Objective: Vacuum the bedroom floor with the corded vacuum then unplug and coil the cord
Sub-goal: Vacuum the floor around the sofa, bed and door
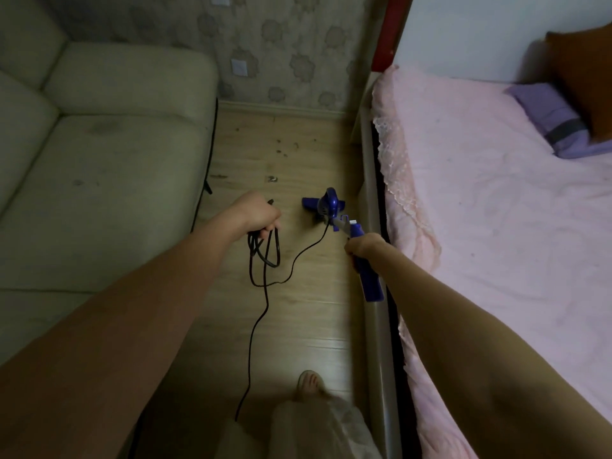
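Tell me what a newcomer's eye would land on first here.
The blue vacuum on the wooden floor mid-frame, its handle gripped by the right hand. Next, the left hand holding loops of black cord. The pink bed fills the right side.

No text, label, brand, number or sign can be read anywhere in this view.

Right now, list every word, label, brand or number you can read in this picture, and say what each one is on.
None can be read.
Vacuum: blue body and handle, no legible brand or label; a small pale patch near the handle is too blurred to tell.
Wall plate: blank.
Cord, bed sheet, sofa: no print visible.
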{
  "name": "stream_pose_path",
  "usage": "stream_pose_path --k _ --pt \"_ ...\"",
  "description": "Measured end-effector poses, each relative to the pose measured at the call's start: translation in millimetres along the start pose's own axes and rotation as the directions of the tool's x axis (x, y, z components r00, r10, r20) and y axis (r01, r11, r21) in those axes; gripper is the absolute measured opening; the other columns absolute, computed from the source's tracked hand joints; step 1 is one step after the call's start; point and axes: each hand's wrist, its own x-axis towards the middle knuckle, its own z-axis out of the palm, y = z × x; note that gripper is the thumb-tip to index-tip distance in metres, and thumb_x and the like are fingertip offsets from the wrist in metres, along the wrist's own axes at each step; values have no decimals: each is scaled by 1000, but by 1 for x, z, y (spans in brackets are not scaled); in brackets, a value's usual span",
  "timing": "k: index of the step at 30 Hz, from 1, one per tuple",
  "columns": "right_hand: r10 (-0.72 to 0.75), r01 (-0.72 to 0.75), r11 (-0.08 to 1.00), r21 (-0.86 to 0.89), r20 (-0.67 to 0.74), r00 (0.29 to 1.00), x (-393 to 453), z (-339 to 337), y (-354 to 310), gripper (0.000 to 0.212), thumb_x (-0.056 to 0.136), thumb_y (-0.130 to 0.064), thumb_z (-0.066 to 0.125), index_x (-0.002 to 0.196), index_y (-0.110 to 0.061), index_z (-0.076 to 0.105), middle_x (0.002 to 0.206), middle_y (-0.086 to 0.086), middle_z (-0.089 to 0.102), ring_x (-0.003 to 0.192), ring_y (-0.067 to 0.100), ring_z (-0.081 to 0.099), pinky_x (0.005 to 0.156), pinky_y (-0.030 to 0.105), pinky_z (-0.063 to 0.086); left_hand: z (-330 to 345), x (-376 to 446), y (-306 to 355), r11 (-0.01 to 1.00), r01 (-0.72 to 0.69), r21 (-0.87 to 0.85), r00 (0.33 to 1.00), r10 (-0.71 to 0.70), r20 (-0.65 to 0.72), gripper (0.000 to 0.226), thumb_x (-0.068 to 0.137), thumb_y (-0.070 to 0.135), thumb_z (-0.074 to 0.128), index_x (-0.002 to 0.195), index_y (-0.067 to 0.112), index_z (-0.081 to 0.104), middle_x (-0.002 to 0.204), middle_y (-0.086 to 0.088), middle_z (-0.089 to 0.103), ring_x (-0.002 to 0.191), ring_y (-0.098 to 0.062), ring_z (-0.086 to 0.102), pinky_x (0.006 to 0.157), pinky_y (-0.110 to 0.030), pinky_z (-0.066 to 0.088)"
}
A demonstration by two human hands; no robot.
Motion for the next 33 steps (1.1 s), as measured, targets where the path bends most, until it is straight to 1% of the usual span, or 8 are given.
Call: stream_pose_path --k 3,7,10,15,21,26,30,33 --pt "3 -3 1000 -7 -15 1000 -29 13 22 39 90 -6 59 125 -2 43 75 10 55 57 18 54 44 27 45 -5 -23 -8 999 -38 10 999 38 -2 28 97 13 49 77 3 66 54 -1 51 47 -11 46 50 -22 46" --pt "34 -33 999 32 -30 999 -70 42 60 32 90 -4 58 118 -1 43 73 10 55 54 17 52 40 26 44 -8 -62 -28 995 -91 37 995 89 32 26 98 16 50 82 3 65 57 0 52 47 -8 46 44 -17 43" --pt "50 -47 997 55 -43 998 -104 71 88 39 88 -4 60 124 1 45 76 12 56 56 18 54 44 28 45 -16 -98 -49 987 -147 60 988 144 53 27 99 18 49 82 3 65 56 0 51 46 -8 45 43 -16 41" --pt "80 -72 991 110 -63 995 -163 121 129 39 89 -3 59 125 1 45 77 12 57 56 18 54 41 26 44 -27 -153 -88 974 -218 62 974 214 74 24 99 16 49 87 1 63 57 0 52 45 -7 44 39 -15 40" --pt "107 -105 974 201 1 994 -228 175 162 33 89 -6 61 120 -1 48 79 11 58 57 16 55 38 22 44 -35 -205 -125 962 -266 52 959 259 115 22 99 14 48 99 -4 62 60 -2 52 45 -7 43 37 -13 39" --pt "120 -123 945 305 27 992 -252 212 169 54 83 -9 67 130 -3 41 116 17 64 83 25 61 67 33 55 -35 -232 -145 957 -286 54 950 275 148 21 99 15 49 100 -2 61 61 -2 51 47 -7 44 39 -14 41" --pt "112 -114 892 436 31 993 -264 237 170 50 83 -4 65 127 -4 42 119 16 62 88 23 60 83 33 55 -35 -242 -149 951 -302 66 943 287 170 21 99 16 50 100 0 62 61 0 52 46 -6 45 39 -14 41" --pt "99 -84 850 520 -1 995 -267 253 167 50 83 -2 64 127 -6 39 115 17 62 87 23 62 78 33 56 -35 -243 -152 952 -300 62 942 286 175 22 99 16 50 101 -1 63 60 0 52 46 -6 45 39 -14 41"
